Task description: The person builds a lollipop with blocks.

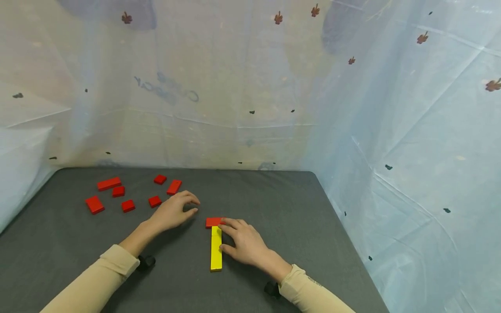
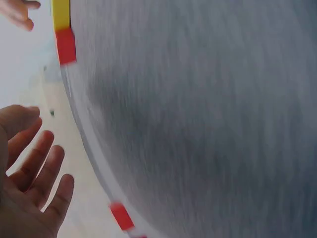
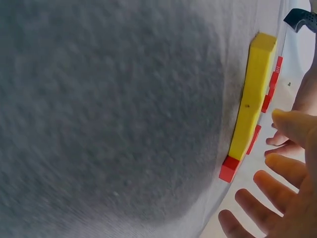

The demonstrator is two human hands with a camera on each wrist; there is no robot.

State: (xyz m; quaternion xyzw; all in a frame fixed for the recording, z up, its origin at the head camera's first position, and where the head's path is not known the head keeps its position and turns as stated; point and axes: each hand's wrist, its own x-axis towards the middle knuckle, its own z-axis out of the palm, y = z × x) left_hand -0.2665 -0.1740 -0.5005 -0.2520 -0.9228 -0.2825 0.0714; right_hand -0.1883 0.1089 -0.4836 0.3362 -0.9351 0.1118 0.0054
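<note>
A long yellow block (image 1: 216, 254) lies lengthwise at the middle of the table, with a thin line across it near its far end. Crosswise against that end lies a red block (image 1: 212, 222), so the two form a T. My right hand (image 1: 247, 244) is just right of them, fingers spread and relaxed; its fingertips cover the red block's right end in the head view. Whether they touch it I cannot tell. My left hand (image 1: 175, 211) hovers over the cloth with loosely bent fingers and holds nothing. Beyond it lies a red oblong block (image 1: 174, 187).
Several more red pieces lie at the back left, among them a long block (image 1: 109, 184), a wide block (image 1: 95, 204) and a small square one (image 1: 155, 201). Dark grey cloth (image 1: 274, 195) covers the table. Pale plastic sheeting (image 1: 219, 143) hangs behind and at the right.
</note>
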